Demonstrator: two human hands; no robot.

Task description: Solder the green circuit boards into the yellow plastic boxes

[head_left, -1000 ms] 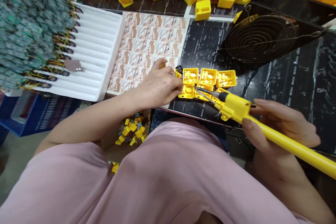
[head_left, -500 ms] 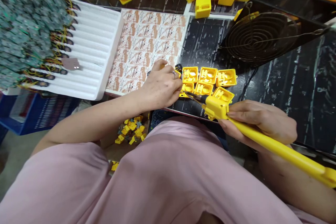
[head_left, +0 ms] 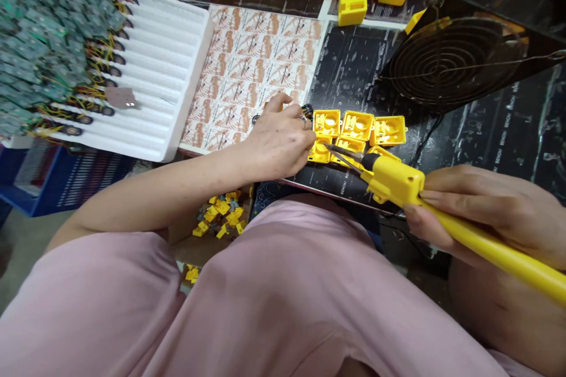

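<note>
My left hand (head_left: 283, 138) is closed, its fingers bent down against the left end of a group of small yellow plastic cases (head_left: 326, 123). What its fingertips grip is hidden. Black round parts (head_left: 306, 111) show just beyond its knuckles. The cases lie open side up in two rows on the black table. My right hand (head_left: 481, 206) is wrapped round the handle of a yellow soldering iron (head_left: 393, 179). Its dark tip and a thin metal rod point left, over the front row of cases near my left fingers.
A white ridged foam tray (head_left: 177, 70) at left carries a heap of green circuit boards (head_left: 48, 29) with wires. Printed sheets (head_left: 260, 65) lie beside it. A black fan (head_left: 446, 65) stands at right. More yellow cases (head_left: 352, 6) are piled behind; a blue crate (head_left: 66, 177) sits below left.
My right hand has drawn the soldering iron to the right, away from my left hand. The left hand keeps its place at the cases. The whole view has shifted slightly.
</note>
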